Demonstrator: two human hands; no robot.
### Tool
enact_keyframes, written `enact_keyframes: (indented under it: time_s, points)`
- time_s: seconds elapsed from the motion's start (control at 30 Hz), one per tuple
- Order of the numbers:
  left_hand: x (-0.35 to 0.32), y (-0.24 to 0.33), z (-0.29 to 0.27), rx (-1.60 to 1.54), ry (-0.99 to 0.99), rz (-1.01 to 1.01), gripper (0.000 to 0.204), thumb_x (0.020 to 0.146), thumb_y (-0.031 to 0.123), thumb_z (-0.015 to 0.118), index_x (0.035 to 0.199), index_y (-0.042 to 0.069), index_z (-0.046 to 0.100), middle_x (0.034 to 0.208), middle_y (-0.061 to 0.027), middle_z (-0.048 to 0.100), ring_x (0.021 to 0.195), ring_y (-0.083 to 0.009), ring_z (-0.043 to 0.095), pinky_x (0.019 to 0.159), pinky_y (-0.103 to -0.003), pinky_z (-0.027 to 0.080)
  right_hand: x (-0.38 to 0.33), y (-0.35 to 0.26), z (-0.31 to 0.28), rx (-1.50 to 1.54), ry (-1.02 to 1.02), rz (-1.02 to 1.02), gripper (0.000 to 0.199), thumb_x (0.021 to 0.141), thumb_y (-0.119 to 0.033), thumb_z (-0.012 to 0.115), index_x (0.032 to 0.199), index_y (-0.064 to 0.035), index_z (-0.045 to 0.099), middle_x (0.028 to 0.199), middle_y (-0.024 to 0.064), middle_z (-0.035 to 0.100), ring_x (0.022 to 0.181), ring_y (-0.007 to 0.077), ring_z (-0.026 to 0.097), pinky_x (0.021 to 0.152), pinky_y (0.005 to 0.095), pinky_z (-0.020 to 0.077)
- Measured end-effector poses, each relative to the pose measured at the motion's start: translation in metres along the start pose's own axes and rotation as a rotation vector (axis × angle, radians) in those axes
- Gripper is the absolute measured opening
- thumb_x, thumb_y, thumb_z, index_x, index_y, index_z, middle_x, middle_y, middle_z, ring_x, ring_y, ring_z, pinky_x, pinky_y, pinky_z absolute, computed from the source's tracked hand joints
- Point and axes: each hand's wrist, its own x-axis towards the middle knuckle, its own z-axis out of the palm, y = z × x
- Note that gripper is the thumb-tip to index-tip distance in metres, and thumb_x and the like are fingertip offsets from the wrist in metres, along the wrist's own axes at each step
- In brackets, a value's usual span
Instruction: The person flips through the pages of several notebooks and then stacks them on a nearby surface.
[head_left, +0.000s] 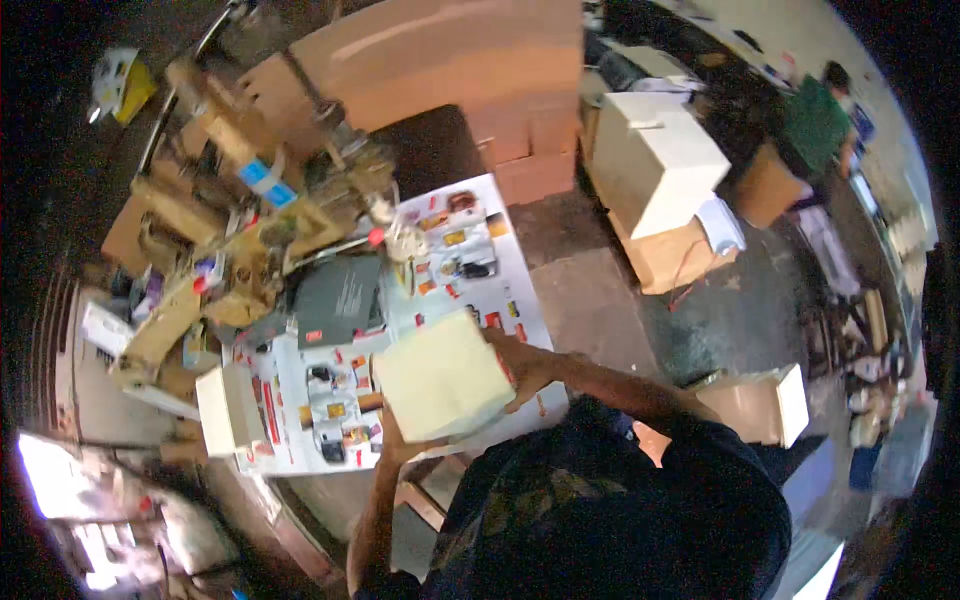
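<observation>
Between my two hands is a pale cream box [445, 375], held tilted above the near part of the table. My left hand [398, 440] grips its lower left corner, the fingers partly hidden beneath it. On the opposite side, my right hand [522, 365] presses against the right face with bent fingers. Under the box lies a white table cover [515, 265] printed with small coloured pictures. Just beyond the box is a dark grey flat piece [338, 298]. A second cream box [228, 410] stands at the table's left end.
A worn machine with wooden and metal parts [265, 235] fills the left and far-left side. Large brown cardboard [470, 60] stands behind. To the right, a tall white box [655, 165] rests on brown board [665, 262]. An open-sided carton [755, 405] sits near my right elbow. Another person [845, 110] is far right.
</observation>
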Motion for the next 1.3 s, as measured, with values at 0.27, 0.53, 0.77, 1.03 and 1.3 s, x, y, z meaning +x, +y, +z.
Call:
enact_keyframes:
  time_s: [0.27,0.53,0.77,1.03,1.3]
  points:
    - [0.060,0.091,0.069,-0.282,0.359,-0.311,0.086,0.067,0.027,0.092,0.138,0.005,0.049,0.134,-0.0125,0.054,0.120,-0.0249,0.057,0.098,-0.044,0.051,-0.075,0.009,-0.059,0.685,-0.046,0.769,0.098,0.071,-0.031,0.089,0.146,0.0027,0.036,0.133,0.0174,0.057,0.114,0.0312,0.060,0.101,0.0431,0.0490]
    - [0.220,0.104,0.167,0.006,0.105,-0.393,0.049,0.092,0.037,0.068,0.129,0.006,0.064,0.127,-0.0118,0.065,0.102,-0.0208,0.066,0.095,-0.031,0.050,-0.208,0.115,-0.142,0.947,0.022,0.869,0.050,0.093,-0.037,0.066,0.125,0.0018,0.060,0.124,0.0100,0.063,0.108,0.0232,0.060,0.105,0.0362,0.0418]
    - [0.404,0.152,0.231,-0.111,-0.154,-0.665,0.094,0.067,0.079,0.066,0.130,0.009,0.063,0.118,-0.0147,0.068,0.106,-0.0271,0.066,0.083,-0.038,0.054,-0.270,0.168,-0.270,1.335,0.609,0.840,0.051,0.090,-0.031,0.058,0.132,-0.0012,0.051,0.119,0.0138,0.062,0.112,0.0229,0.061,0.097,0.0386,0.0498]
    - [0.609,0.179,0.271,0.074,-0.425,-0.667,0.087,0.068,0.075,0.067,0.125,0.010,0.065,0.111,-0.0104,0.068,0.093,-0.0229,0.066,0.074,-0.033,0.050,-0.230,0.149,-0.398,1.231,0.906,0.615,0.058,0.091,-0.033,0.055,0.136,0.0019,0.044,0.120,0.0153,0.061,0.107,0.0273,0.063,0.094,0.0389,0.0518]
    - [0.818,0.171,0.289,-0.071,-0.869,-0.339,0.086,0.078,0.057,0.075,0.139,0.001,0.051,0.137,-0.0170,0.055,0.132,-0.0286,0.046,0.112,-0.042,0.032,-0.235,0.256,-0.443,1.005,1.315,0.718,0.059,0.093,-0.035,0.061,0.132,0.0065,0.047,0.116,0.0154,0.062,0.101,0.0248,0.064,0.084,0.0331,0.0546]
